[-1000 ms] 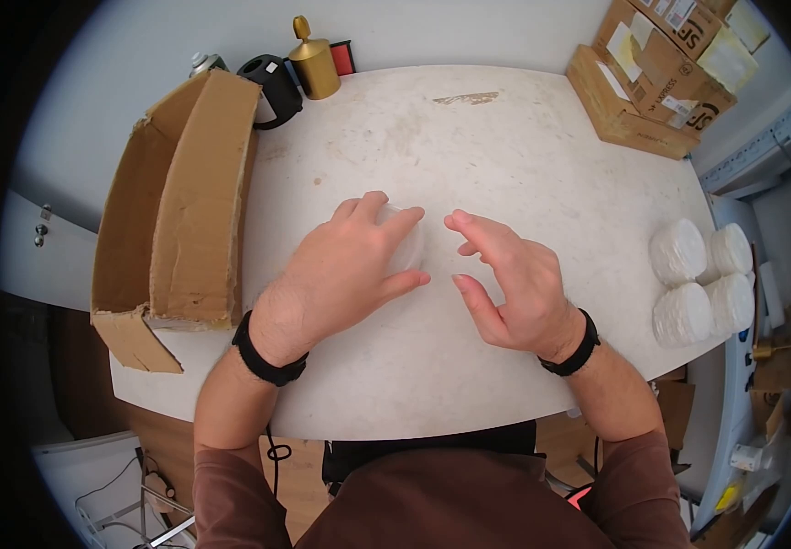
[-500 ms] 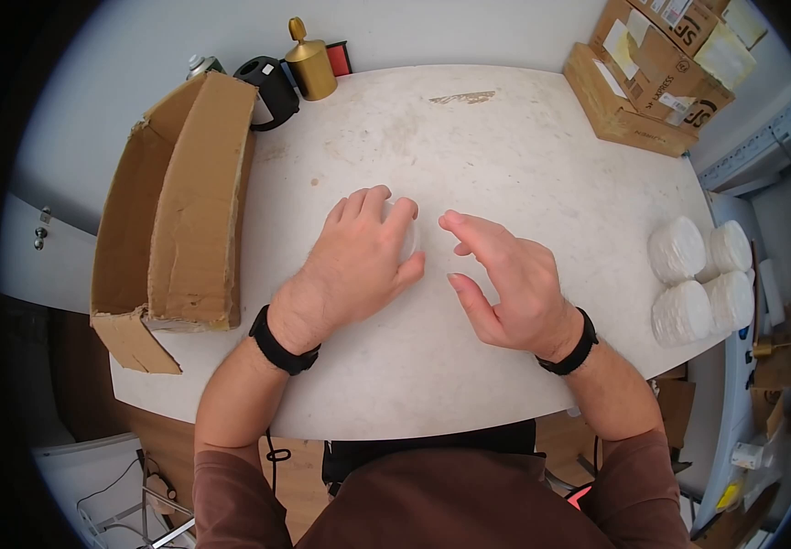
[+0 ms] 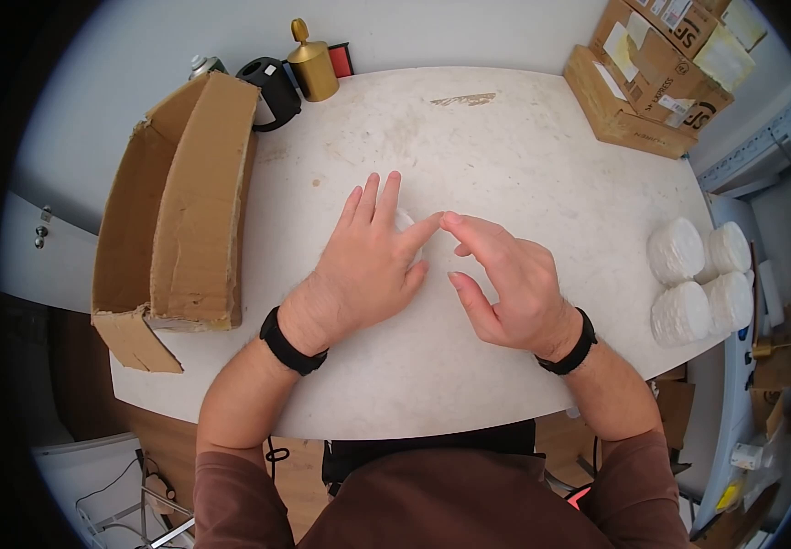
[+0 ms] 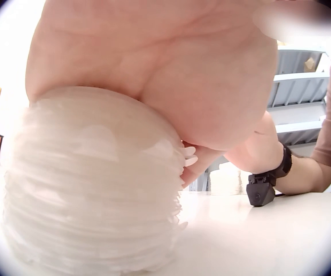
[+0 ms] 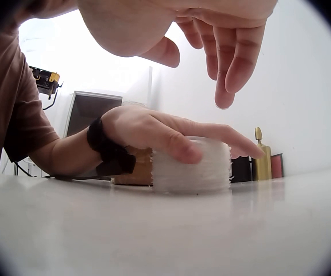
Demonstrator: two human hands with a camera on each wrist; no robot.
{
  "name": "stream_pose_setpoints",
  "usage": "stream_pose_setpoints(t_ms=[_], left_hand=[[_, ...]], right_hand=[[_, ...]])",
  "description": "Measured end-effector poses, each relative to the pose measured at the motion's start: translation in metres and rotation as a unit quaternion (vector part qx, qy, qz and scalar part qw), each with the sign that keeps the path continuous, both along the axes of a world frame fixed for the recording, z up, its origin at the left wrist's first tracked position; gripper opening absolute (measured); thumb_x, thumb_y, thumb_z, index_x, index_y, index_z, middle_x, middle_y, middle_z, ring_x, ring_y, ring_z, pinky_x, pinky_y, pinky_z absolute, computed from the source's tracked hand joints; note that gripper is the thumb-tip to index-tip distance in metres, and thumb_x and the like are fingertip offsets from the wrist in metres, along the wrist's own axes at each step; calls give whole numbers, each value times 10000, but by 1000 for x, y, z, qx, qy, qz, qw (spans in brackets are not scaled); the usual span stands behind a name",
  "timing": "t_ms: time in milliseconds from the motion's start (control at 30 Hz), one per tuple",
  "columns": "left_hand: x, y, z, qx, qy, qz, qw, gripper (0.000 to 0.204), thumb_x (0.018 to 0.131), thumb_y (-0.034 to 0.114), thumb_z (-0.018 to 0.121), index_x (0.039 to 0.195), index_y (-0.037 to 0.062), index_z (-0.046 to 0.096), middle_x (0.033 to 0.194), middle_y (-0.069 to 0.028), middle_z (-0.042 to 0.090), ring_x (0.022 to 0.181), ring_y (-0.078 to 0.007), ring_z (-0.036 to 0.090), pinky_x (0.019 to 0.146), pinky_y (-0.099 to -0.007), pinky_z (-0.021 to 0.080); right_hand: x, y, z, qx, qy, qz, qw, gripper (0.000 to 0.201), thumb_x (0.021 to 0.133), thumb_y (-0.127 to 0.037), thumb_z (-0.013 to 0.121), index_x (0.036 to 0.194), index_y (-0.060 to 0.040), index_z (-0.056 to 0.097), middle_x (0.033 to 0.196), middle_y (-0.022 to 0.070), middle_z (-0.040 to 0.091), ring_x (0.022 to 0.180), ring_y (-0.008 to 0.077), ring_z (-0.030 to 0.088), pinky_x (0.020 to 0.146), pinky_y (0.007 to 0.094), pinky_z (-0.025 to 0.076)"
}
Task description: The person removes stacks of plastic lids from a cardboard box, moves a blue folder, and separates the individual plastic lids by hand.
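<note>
While the left hand [image 3: 363, 256] lies palm down over the top of a translucent white, ribbed plastic cylinder [image 5: 191, 167], its four fingers are straight and spread, with the thumb down against the side; it presses from above and pinches nothing. The cylinder stands upright at about the middle of the off-white tabletop [image 3: 350, 384], well in from the near and far edges. The right hand [image 3: 514, 288] is raised over the surface, a little toward the right edge, its fingers gently bent, the thumb apart, and nothing held. From the head view the two index fingertips seem to meet, but the right wrist view shows the right hand higher and apart.

The step in hand looks like flattening and evening the cylinder. To do it well, the push should go straight down through the middle of the palm, since weight on one rim would probably tilt the layers. Small clear tabs [image 4: 188, 155] jut from one side, so the free right hand could best serve as a light guard there, steadying without squeezing.

Four similar white ribbed cylinders [image 3: 675, 252] stand grouped by the right edge. A long brown cardboard box [image 3: 203, 201] lies along the left edge, and brown cardboard cartons [image 3: 629, 110] are piled at the far right corner.
</note>
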State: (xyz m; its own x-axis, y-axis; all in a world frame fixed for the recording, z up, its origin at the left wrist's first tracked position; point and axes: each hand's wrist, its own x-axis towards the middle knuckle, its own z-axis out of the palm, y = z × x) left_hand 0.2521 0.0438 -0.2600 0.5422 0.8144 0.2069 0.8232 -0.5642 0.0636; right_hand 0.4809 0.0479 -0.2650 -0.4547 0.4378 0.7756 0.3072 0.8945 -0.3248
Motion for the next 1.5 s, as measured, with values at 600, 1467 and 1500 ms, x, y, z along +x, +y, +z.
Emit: stream_pose_setpoints(t_ms=[600, 1467, 1500], left_hand=[[-1, 3, 5, -100, -14, 1, 995, 457, 968, 299, 731, 1377, 105, 670, 1454, -273, 557, 1308, -459, 561, 1050, -548, 499], [-31, 8, 34, -339, -215, 161, 902, 653, 1051, 333, 728, 1562, 7, 487, 1347, -223, 690, 1223, -290, 675, 1059, -410, 535], [-33, 8, 32, -325, -224, 148, 907, 623, 1045, 318, 743, 1526, 1, 509, 1293, -206, 708, 1183, -283, 693, 1037, -411, 550]], right_hand=[[-2, -1, 3, -7, -1, 2, 1000, 656, 803, 51, 764, 1438, 49, 600, 1221, 219, 740, 907, 334, 769, 704, 369, 615], [-2, -2, -1, 1, 2, -17, 1000, 509, 848, 14, 719, 1352, 26, 647, 1086, 127, 725, 753, 269, 727, 613, 350, 569], [-3, -2, -1, 0, 0, -17, 1000, 508, 847, 14, 720, 1350, 25, 648, 1081, 125, 724, 748, 268, 726, 608, 351, 566]])
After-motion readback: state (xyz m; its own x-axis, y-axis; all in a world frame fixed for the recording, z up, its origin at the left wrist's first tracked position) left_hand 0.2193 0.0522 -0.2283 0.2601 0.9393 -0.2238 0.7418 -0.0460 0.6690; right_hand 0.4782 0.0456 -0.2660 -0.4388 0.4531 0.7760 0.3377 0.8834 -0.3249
